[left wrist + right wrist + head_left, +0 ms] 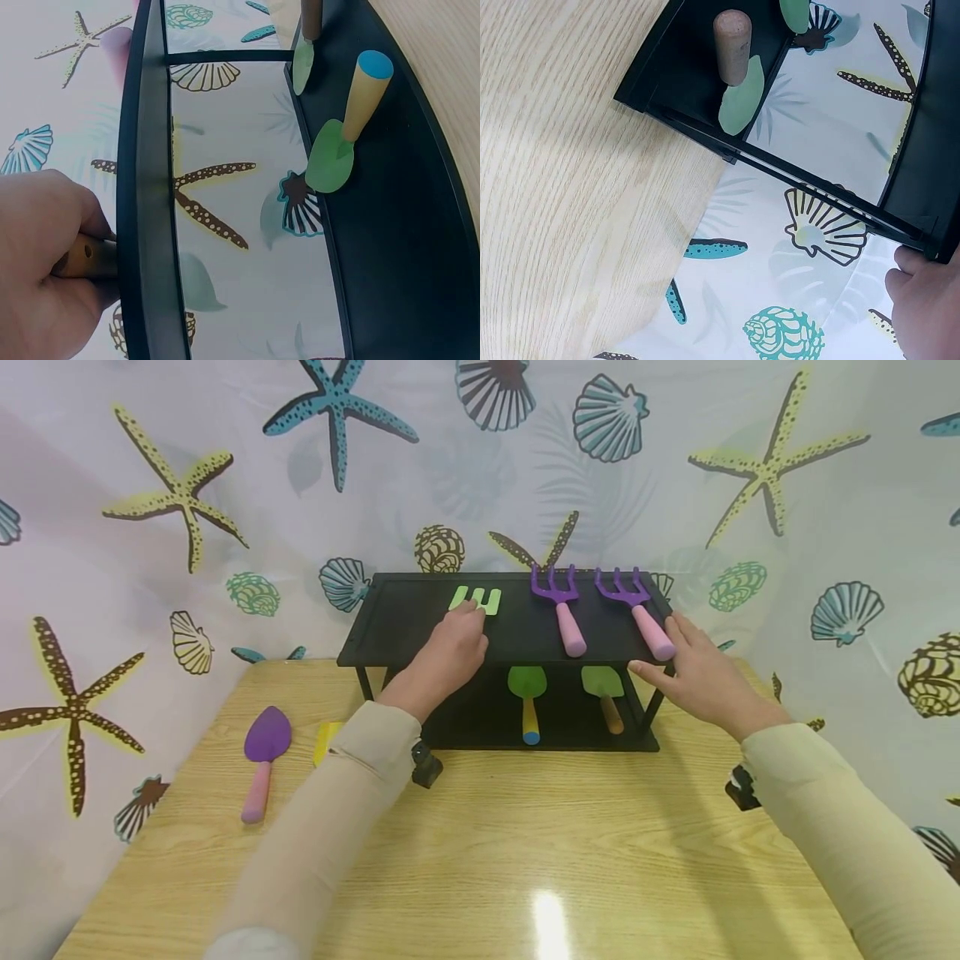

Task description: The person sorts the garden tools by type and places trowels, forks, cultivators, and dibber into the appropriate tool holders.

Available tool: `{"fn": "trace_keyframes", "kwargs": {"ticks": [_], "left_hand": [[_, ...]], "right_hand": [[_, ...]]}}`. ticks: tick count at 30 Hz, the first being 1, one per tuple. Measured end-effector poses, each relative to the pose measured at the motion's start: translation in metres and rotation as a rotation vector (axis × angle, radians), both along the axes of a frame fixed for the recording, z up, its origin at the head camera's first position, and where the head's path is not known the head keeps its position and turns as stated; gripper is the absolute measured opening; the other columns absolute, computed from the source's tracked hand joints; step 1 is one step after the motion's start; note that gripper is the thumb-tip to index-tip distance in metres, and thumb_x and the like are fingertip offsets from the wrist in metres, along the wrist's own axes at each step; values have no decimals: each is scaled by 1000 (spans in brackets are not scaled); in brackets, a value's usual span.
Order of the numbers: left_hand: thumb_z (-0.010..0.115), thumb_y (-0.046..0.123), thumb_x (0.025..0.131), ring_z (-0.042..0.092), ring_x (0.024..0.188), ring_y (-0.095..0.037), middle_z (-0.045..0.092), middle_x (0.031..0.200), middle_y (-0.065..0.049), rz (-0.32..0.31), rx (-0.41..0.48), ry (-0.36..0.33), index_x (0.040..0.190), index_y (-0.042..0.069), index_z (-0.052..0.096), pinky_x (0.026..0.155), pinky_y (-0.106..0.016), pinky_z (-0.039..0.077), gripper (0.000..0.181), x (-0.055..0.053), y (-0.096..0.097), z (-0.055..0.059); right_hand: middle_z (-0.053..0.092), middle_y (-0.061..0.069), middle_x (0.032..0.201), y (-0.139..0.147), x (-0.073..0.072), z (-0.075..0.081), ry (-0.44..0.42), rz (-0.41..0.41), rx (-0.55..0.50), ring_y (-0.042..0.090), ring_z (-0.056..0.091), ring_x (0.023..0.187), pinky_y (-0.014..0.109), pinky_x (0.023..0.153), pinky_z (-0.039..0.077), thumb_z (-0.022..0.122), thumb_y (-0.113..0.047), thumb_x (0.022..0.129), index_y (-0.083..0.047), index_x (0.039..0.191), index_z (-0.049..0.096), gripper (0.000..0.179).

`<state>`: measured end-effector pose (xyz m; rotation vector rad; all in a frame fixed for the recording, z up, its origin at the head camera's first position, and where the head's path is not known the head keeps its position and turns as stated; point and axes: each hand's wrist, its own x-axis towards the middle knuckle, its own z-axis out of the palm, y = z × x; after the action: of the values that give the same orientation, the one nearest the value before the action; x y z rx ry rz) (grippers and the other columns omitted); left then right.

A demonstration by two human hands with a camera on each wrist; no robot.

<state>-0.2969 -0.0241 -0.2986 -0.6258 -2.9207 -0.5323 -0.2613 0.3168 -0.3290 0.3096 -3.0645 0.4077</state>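
My left hand grips the wooden handle of a hand fork over the black two-tier rack. Its green tines point to the back of the top shelf. At the rack's right end, my right hand holds the corner, fingers along the side and thumb at the front edge. Between the hands, two purple hand forks with pink handles lie on the top shelf: one in the middle, one farther right. Two green trowels rest on the lower shelf, one with a yellow handle, one with a brown handle.
A purple trowel with a pink handle lies on the wooden table left of the rack. Near it, a yellow object is partly hidden by my left sleeve. A shell-and-starfish patterned cloth hangs close behind the rack.
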Motion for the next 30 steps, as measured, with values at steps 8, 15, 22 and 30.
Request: {"fn": "trace_keyframes", "kwargs": {"ticks": [8, 15, 22, 30], "left_hand": [[47, 6, 103, 37, 145, -34, 43, 150, -25, 13, -78, 66, 128, -10, 57, 115, -39, 40, 31, -9, 13, -4], [46, 8, 104, 38, 145, -32, 46, 148, -25, 30, -148, 96, 130, -10, 55, 114, -35, 41, 33, -14, 20, -9], [45, 17, 105, 19, 153, -33, 22, 162, -23, 52, -36, -2, 151, -6, 30, 122, -39, 30, 53, -12, 16, -9], [50, 35, 102, 18, 154, -30, 18, 165, -17, 37, -16, 52, 156, 2, 25, 124, -43, 26, 68, -4, 8, -10]], "right_hand": [[-8, 26, 164, 0, -1, 0, -5, 5, -3, 49, 3, 151, 66, 119, 13, 41, -71, 94, 2, 156, -6, 107], [-7, 26, 164, 2, -1, -2, 7, 2, -1, 49, 4, 151, 66, 119, 13, 41, -72, 94, 2, 156, -5, 107], [-8, 26, 164, 0, -1, -1, 1, 6, 2, 48, 3, 151, 65, 120, 13, 41, -71, 94, 2, 156, -5, 106], [-6, 27, 164, 1, 1, -2, 10, -1, -12, 49, 4, 151, 66, 119, 13, 42, -71, 94, 3, 156, -4, 107]]}}
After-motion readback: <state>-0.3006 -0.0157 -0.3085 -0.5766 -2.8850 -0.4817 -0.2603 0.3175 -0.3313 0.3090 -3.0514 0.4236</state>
